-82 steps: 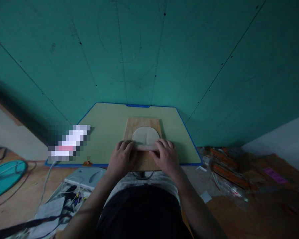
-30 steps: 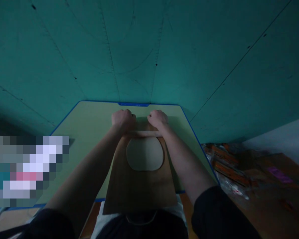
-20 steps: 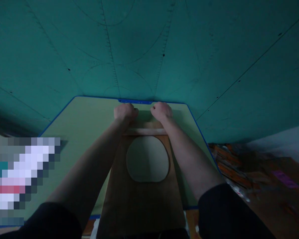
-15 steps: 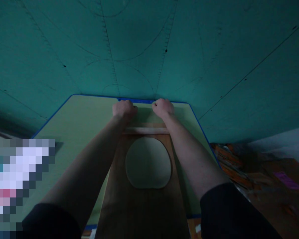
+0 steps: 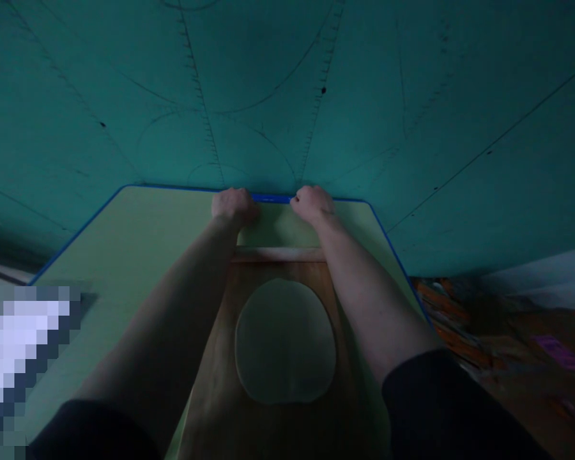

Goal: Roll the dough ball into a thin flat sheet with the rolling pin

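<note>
My left hand [image 5: 234, 206] is closed in a fist at the far edge of a pale green table [image 5: 163, 230] with a blue rim. Level with it, my right hand [image 5: 313, 204] is also closed, knuckles up, a short gap away. What either set of fingers wraps around, if anything, is hidden. Between my forearms lies a long wooden board [image 5: 215, 383], with a pale wooden bar or strip [image 5: 282, 254] across its far end. A flat, pale, roundish sheet [image 5: 285, 342], like rolled dough, rests on the board. Neither hand touches it.
Beyond the table rises a dark green surface [image 5: 259, 83] with drawn curves and ruler-like marks. Brown clutter with a pink label [image 5: 560, 352] lies low at the right. A blurred-out bright object [image 5: 19, 345] stands at the left.
The view has moved closer, so the board and the pale sheet look larger and the sheet sits lower in the picture. Both fists stay closed at the table's far edge.
</note>
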### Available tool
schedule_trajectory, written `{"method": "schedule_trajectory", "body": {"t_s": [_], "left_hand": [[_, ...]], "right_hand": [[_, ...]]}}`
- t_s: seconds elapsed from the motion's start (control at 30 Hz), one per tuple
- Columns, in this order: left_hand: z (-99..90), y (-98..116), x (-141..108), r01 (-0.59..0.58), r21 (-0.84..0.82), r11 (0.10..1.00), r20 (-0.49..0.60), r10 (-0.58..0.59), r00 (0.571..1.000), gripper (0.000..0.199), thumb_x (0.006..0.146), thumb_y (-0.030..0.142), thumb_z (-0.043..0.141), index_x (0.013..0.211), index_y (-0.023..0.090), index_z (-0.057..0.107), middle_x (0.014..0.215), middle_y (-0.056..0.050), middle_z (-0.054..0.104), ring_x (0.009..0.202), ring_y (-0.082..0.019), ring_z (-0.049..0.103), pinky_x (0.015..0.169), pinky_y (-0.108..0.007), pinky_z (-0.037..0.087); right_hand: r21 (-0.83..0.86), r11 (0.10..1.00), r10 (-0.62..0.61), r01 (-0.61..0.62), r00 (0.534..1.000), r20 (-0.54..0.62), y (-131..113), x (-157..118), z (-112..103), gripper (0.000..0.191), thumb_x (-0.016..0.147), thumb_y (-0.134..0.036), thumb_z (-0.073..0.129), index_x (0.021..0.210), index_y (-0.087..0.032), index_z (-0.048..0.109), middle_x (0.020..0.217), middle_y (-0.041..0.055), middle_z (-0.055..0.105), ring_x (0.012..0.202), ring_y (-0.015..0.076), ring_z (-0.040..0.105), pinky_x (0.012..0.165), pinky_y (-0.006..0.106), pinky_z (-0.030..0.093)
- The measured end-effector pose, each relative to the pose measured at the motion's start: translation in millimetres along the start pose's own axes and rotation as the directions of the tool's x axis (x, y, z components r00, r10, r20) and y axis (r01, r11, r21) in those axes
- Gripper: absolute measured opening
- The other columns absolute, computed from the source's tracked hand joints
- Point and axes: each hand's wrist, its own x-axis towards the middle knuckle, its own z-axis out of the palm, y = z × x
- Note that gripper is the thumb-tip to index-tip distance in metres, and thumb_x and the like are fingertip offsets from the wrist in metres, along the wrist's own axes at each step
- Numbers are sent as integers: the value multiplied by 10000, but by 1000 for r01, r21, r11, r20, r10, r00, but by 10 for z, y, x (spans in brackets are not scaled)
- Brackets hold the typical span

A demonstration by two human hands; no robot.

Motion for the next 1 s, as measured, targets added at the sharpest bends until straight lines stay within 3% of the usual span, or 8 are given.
{"method": "schedule_trajectory", "body": {"t_s": [0.1,0.47,0.77,1.0], "left_hand": [[6,9,45,36,43,998,-65,-33,997,454,915,383,435,1124,110,732,1128,-215,732,1109,-354,677,911,-427,536],[51,-25,160,-4,72,997,-87,11,996,436,907,374,438,1055,129,767,1031,-205,759,1005,-331,715,819,-378,544],[-5,-19,-63,-49,80,996,-111,57,992,468,916,384,398,1036,144,781,1039,-199,766,1015,-317,716,837,-368,539],[-58,-14,-281,-27,39,999,-115,31,993,452,902,368,408,1014,157,792,1041,-190,771,973,-315,728,813,-362,554]], "right_hand": [[-1,1000,-8,8,1000,-7,2,49,7,343,948,-317,494,1051,-166,784,1088,149,754,968,253,702,817,331,531],[-8,1000,28,-28,1000,0,26,109,-1,337,959,-311,480,1014,-182,786,1073,150,761,944,253,715,793,329,533],[-12,999,41,-42,997,-61,13,-58,-63,348,955,-302,460,993,-195,788,1035,132,770,929,246,713,761,311,518],[-9,999,49,-50,993,-111,-43,-263,-133,337,968,-322,452,973,-227,776,1021,98,776,912,220,700,734,284,482]]}}
